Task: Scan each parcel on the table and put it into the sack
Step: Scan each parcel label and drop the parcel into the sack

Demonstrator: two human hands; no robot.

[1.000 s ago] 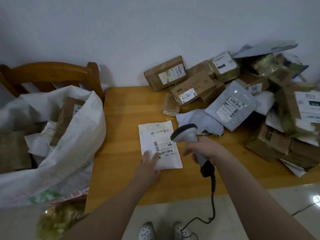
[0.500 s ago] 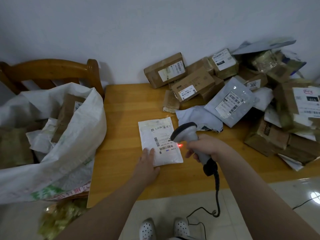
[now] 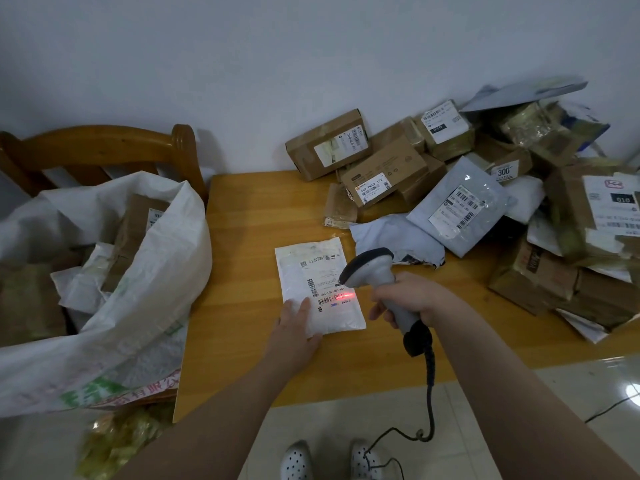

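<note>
Now left hand (image 3: 294, 327) is pressing flat on the parcel (image 3: 323, 271), right hand (image 3: 414, 297) gripping scanner (image 3: 370, 268); sack (image 3: 166, 271) is gaping left of it, boxes (image 3: 381, 174) crowding right.

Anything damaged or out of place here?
The grey mailer behind the scanner looks torn along its near edge, which is ragged with something dark showing. The parcel pile on the right is jumbled, with boxes tilted against each other. The white parcel being scanned lies flat and looks intact.

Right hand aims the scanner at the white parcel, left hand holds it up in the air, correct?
No: the head view shows the left hand resting on the white parcel, which lies flat on the table. The right hand does aim the scanner at it.
</note>
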